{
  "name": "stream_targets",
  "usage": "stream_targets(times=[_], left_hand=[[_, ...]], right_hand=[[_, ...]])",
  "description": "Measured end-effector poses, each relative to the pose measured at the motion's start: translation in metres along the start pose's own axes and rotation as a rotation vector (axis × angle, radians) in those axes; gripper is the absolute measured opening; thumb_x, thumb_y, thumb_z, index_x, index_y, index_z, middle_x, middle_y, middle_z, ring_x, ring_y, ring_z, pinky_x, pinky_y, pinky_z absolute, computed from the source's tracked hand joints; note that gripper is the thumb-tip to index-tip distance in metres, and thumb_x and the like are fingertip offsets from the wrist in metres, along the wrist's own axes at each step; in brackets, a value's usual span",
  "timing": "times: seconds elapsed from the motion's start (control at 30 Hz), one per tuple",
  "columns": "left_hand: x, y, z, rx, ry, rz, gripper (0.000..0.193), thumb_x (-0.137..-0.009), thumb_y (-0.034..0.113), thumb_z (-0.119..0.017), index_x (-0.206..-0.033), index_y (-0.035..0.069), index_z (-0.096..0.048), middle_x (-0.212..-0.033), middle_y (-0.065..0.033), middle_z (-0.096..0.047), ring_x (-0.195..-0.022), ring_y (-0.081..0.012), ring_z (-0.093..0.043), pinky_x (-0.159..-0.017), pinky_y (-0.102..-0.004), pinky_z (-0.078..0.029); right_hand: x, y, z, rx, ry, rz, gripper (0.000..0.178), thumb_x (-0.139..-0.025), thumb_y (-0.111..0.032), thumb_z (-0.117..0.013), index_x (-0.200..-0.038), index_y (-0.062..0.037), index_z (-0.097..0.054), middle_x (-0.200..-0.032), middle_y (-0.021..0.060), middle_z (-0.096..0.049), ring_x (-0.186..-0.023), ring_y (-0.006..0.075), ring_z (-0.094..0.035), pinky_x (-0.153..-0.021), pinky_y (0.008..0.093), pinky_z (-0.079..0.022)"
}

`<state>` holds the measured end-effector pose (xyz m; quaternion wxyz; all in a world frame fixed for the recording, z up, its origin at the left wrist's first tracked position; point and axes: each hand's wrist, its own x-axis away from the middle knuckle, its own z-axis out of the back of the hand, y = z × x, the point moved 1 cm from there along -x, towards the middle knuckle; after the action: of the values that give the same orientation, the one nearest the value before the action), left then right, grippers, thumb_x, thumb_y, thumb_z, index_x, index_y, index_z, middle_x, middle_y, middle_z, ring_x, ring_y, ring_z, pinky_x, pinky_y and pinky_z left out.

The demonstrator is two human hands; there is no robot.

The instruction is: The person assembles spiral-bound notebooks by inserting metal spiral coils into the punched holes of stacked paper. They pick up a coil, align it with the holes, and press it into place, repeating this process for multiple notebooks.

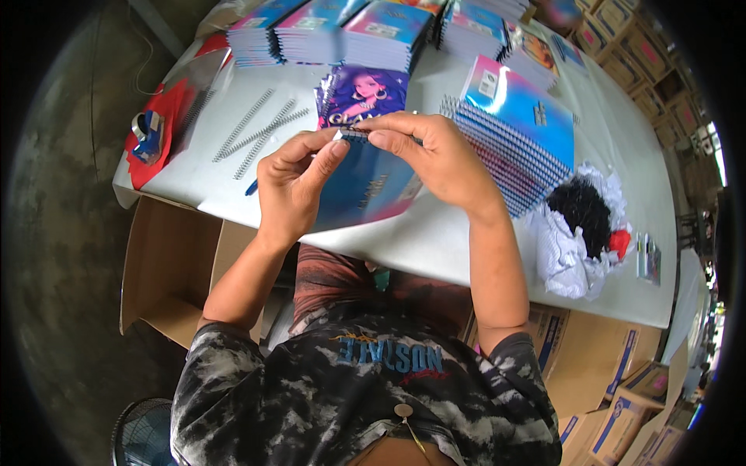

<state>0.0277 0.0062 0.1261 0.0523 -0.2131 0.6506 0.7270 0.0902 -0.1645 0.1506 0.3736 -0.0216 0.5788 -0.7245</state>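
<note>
My left hand [294,180] and my right hand [439,159] meet at the top edge of a blue and purple spiral notebook [359,190]. Thumb and fingers of each hand are pinched on its bound edge, where a dark wire coil shows in part. A small white piece sticks out by the left thumb; I cannot tell what it is. The notebook tilts above the table's front edge. Just beyond my fingers lie purple covers with a drawn figure [367,93]. Loose wire coils [260,133] lie crossed to the left of my left hand.
To the right is a stack of coil-bound notebooks [509,147]. More notebook stacks [377,35] line the far side. A black tangle [579,210] sits among crumpled white wrapping [561,260]. A blue tape dispenser [148,140] rests on red sheets at left. Cardboard boxes [167,256] stand below.
</note>
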Motion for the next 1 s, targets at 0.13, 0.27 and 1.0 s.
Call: stream_targets(times=[0.13, 0.27, 1.0], left_hand=[[-0.017, 0.008, 0.009, -0.120, 0.051, -0.169, 0.020, -0.082, 0.012, -0.065, -0.097, -0.001, -0.066, -0.081, -0.0054, -0.062, -0.069, -0.0083, -0.056, -0.060, -0.0198, -0.044], [-0.027, 0.008, 0.018, -0.046, 0.025, -0.106, 0.019, -0.083, 0.012, -0.063, -0.099, 0.002, -0.066, -0.079, -0.0040, -0.060, -0.070, -0.0076, -0.055, -0.061, -0.0208, -0.045], [-0.020, -0.009, 0.033, -0.182, -0.026, -0.085, 0.014, -0.082, 0.008, -0.059, -0.094, 0.002, -0.057, -0.078, 0.0023, -0.050, -0.069, -0.0033, -0.044, -0.061, -0.0168, -0.034]], right_hand=[[-0.032, 0.009, 0.004, -0.118, -0.103, -0.063, 0.016, -0.077, -0.006, -0.066, -0.090, 0.0034, -0.063, -0.083, 0.0068, -0.065, -0.078, 0.0122, -0.060, -0.071, 0.0253, -0.046], [-0.049, 0.011, -0.007, -0.236, -0.024, -0.041, 0.020, -0.066, 0.007, -0.071, -0.081, 0.0005, -0.061, -0.083, 0.0034, -0.062, -0.080, 0.0104, -0.058, -0.076, 0.0241, -0.047], [0.041, 0.093, -0.035, -0.609, 0.920, -0.460, 0.043, -0.088, -0.030, -0.054, -0.119, -0.0012, -0.048, -0.120, 0.0105, -0.048, -0.111, 0.0182, -0.042, -0.095, 0.0322, -0.031]])
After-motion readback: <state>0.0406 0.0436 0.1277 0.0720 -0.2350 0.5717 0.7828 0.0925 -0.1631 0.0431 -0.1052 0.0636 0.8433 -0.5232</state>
